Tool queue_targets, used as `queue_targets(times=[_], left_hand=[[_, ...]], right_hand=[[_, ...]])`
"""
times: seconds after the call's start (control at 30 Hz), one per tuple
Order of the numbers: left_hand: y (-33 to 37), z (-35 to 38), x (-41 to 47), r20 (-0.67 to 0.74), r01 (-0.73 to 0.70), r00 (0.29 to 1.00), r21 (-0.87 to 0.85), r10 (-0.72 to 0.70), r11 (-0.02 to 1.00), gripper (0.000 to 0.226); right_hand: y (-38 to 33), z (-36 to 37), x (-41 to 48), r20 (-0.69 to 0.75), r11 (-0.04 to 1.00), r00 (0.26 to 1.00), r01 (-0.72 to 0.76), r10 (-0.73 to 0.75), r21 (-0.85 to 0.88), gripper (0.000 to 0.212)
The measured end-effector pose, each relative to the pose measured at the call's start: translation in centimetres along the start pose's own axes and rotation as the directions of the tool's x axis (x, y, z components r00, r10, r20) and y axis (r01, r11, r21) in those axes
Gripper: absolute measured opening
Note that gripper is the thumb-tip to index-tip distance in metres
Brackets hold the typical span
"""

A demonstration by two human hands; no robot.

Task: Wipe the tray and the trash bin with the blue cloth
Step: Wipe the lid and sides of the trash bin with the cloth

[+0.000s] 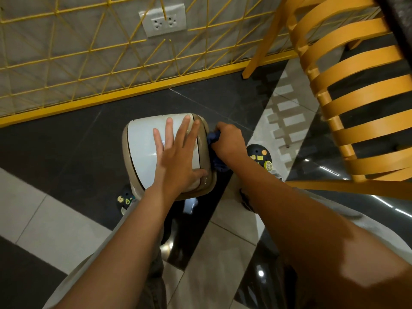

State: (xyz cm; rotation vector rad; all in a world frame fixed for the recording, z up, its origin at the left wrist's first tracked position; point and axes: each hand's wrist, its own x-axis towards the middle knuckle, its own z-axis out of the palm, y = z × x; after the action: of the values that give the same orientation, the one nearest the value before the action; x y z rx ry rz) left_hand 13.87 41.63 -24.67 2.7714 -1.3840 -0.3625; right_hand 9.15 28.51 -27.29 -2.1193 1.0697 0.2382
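The person's two bare forearms fill the lower part of the view, reaching down and away from the camera over light-coloured trousers. To the right stands a yellow slatted chair (pixel 356 90), the largest thing in sight, its curved bands rising toward the upper right corner. Behind everything runs a yellow wire grid (pixel 89 54) fixed in front of a grey wall, with a white double socket (pixel 163 20) showing through it. The floor (pixel 66 139) is glossy, laid in dark and pale tiles.

The trash bin (pixel 142 152) stands on the dark tile between the person's feet, seen from above: a beige body with a white lid. The left hand (pixel 178 159) lies flat on the lid, fingers spread and released, the thumb resting near the lid's right edge. The right hand (pixel 229 143) is clenched around the blue cloth (pixel 214 138), pressing it against the bin's right side; the cloth is bunched, and only dark blue folds show between hand and bin. Dark shoes with small yellow charms sit beside the bin, one (pixel 259 157) just past the right wrist, the other (pixel 126 199) under the left forearm.
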Motion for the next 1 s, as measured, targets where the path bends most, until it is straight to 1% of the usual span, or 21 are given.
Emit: queue_targets(times=[0.07, 0.17, 0.23, 0.27, 0.3, 0.37, 0.47, 0.53, 0.7, 0.73, 0.83, 0.87, 1.0], left_hand=[[0.0, -0.1, 0.0, 0.007, 0.001, 1.000, -0.023, -0.001, 1.000, 0.112], [0.1, -0.4, 0.0, 0.028, 0.012, 1.000, -0.065, -0.010, 0.998, 0.110], [0.1, -0.5, 0.0, 0.021, 0.017, 1.000, -0.078, -0.015, 0.997, 0.109], [0.1, -0.5, -0.1, 0.012, 0.018, 1.000, -0.085, -0.017, 0.996, 0.109], [0.1, -0.4, -0.1, 0.006, 0.020, 1.000, -0.091, -0.019, 0.996, 0.109], [0.1, -0.5, -0.1, 0.005, 0.020, 1.000, -0.098, -0.020, 0.995, 0.110], [0.2, -0.4, -0.1, 0.001, 0.023, 1.000, -0.090, -0.023, 0.996, 0.110], [0.2, -0.4, -0.1, -0.008, 0.018, 1.000, -0.071, -0.018, 0.997, 0.111], [0.2, -0.1, 0.0, 0.014, 0.006, 1.000, -0.038, -0.006, 0.999, 0.111], [0.1, 0.0, 0.0, 0.008, 0.003, 1.000, -0.025, -0.003, 1.000, 0.112], [-0.2, 0.6, 0.1, -0.035, -0.009, 0.999, 0.025, 0.010, 1.000, 0.113], [-0.2, 0.8, 0.1, -0.049, -0.009, 0.999, 0.035, 0.011, 0.999, 0.114], [-0.3, 1.0, 0.1, -0.084, -0.017, 0.996, 0.052, 0.021, 0.999, 0.115]], right_hand=[[-0.4, -0.1, 0.5, -0.016, 1.000, 1.000, 0.020, -0.020, 0.006, 0.006], [-0.5, 0.1, 0.7, -0.040, 0.999, 0.999, 0.023, -0.021, 0.039, 0.017], [-0.3, 0.3, 0.4, -0.021, 0.997, 1.000, -0.021, 0.023, 0.072, 0.025], [-0.2, 0.2, 0.1, 0.003, 0.995, 0.999, -0.049, 0.048, 0.082, 0.030], [0.1, 0.1, -0.2, 0.038, 0.993, 0.997, -0.077, 0.074, 0.089, 0.030], [0.9, -0.1, -1.3, 0.128, 0.987, 0.985, -0.128, 0.115, 0.100, 0.015], [2.7, 0.1, -3.4, 0.239, 0.969, 0.957, -0.204, 0.166, 0.142, 0.019], [3.1, 0.5, -4.2, 0.223, 0.971, 0.960, -0.200, 0.167, 0.133, 0.020], [2.1, 0.7, -3.2, 0.108, 0.992, 0.991, -0.088, 0.078, 0.090, 0.018], [1.9, 0.5, -2.8, 0.096, 0.993, 0.993, -0.075, 0.067, 0.090, 0.019], [1.2, 0.2, -1.6, 0.070, 0.996, 0.997, -0.051, 0.046, 0.077, 0.036], [1.0, 0.2, -1.1, 0.069, 0.997, 0.997, -0.046, 0.042, 0.064, 0.038], [0.2, -0.1, 0.7, 0.054, 0.998, 0.998, -0.046, 0.044, 0.047, 0.039]])
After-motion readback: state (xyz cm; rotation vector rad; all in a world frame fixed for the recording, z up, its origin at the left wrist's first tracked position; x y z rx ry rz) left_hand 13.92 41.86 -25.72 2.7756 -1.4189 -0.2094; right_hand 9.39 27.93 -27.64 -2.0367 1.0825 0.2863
